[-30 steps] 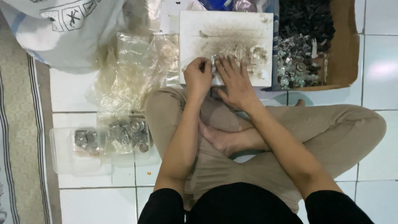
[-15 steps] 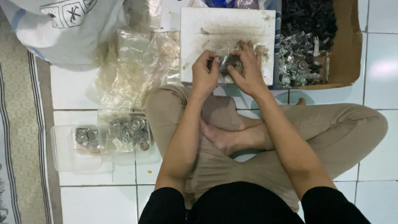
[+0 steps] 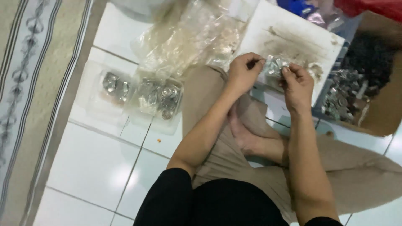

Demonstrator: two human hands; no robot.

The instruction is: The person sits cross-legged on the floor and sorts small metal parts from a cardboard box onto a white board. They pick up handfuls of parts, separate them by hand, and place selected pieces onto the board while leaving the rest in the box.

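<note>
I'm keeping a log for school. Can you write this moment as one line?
left hand: pinches small silver bundle | right hand: pinches same bundle | below: white board

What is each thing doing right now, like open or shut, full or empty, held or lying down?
Left hand: closed on a small silver packet.
Right hand: pinching the same packet.
Silver packet: held up between both hands.
White board: lying flat, stained brown.
Cardboard box: open, holding silver and dark pieces.
Clear tray: open, partly filled with shiny pieces.
Plastic bags: crumpled on the floor.

black short sleeves, bare forearms, tan trousers (loose, creased), bare feet, no rings or watch visible
</note>
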